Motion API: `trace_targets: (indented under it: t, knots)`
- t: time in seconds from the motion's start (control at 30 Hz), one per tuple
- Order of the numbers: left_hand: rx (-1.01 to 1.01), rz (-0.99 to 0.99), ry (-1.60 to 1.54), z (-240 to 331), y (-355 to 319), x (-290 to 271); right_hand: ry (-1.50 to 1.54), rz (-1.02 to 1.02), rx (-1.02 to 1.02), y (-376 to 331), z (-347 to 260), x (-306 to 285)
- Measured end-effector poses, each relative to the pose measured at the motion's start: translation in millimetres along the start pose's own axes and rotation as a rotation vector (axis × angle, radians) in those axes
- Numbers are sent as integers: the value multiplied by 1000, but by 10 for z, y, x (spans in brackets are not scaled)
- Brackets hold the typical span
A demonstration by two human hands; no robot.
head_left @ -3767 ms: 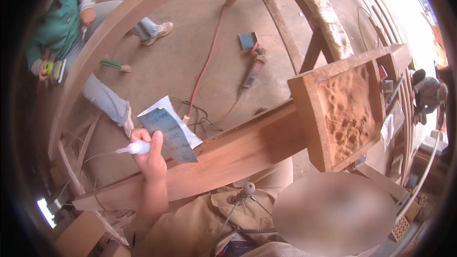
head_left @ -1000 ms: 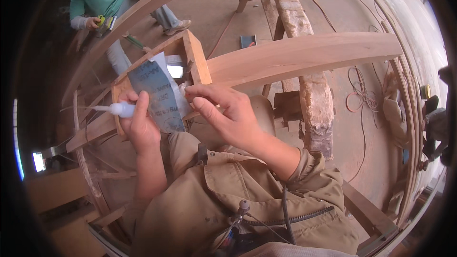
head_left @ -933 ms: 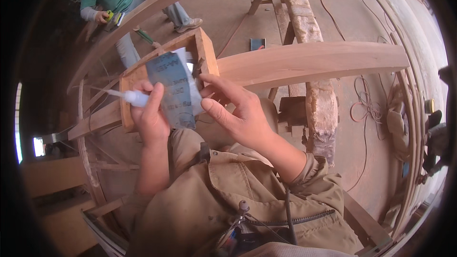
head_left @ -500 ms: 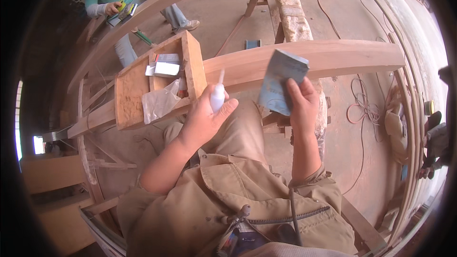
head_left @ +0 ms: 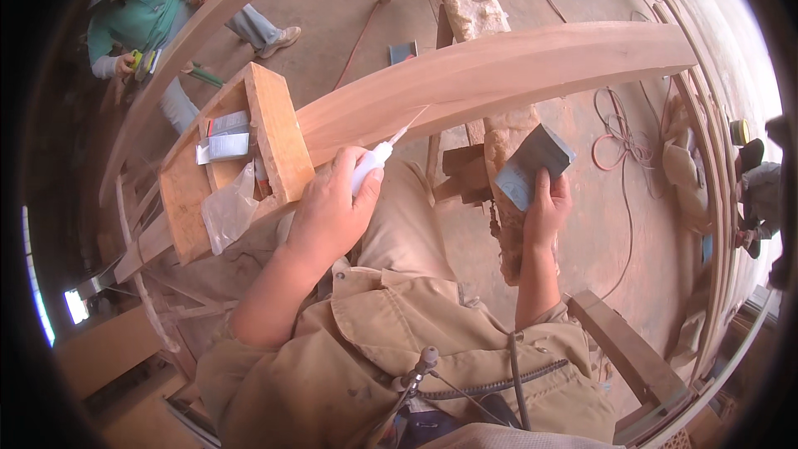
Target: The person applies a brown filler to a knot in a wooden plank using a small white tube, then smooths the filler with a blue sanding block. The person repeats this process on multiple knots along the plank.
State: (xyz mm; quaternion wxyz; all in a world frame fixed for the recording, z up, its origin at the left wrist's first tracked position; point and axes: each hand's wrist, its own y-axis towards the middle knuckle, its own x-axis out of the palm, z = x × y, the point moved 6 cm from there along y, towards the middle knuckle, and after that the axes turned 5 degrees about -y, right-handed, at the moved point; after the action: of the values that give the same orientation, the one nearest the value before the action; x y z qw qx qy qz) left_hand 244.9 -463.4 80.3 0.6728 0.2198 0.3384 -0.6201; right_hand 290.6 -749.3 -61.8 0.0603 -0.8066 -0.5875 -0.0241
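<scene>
Head view: left hand [head_left: 331, 212] is wrapped around a small white glue bottle [head_left: 371, 165], nozzle tip touching the near edge of the long curved wooden beam [head_left: 515, 62]. Right hand [head_left: 544, 212] pinches a folded sheet of sandpaper [head_left: 532, 165], held off to the right, below the beam. Risk I see: squeeze too hard and glue probably runs down the beam's face, or the thin nozzle skids off the edge.

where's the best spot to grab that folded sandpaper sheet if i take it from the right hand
Probably by the free upper corner of the sandpaper sheet, coming from above and the right. The right hand pinches its lower edge, so the top stands clear. It is thin and folded: pinch both faces flat.
</scene>
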Motion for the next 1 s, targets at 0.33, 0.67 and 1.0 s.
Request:
trace_targets:
  t: [0.33, 0.67, 1.0]
  knots:
    - [145, 31, 139, 87, 136, -71, -36, 13, -3, -17, -31, 43]
    - [172, 1, 190, 164, 195, -51, -33, -3, -32, -19, 10, 18]
    - [210, 37, 240, 204, 223, -94, -22, -18, -37, -16, 32, 14]
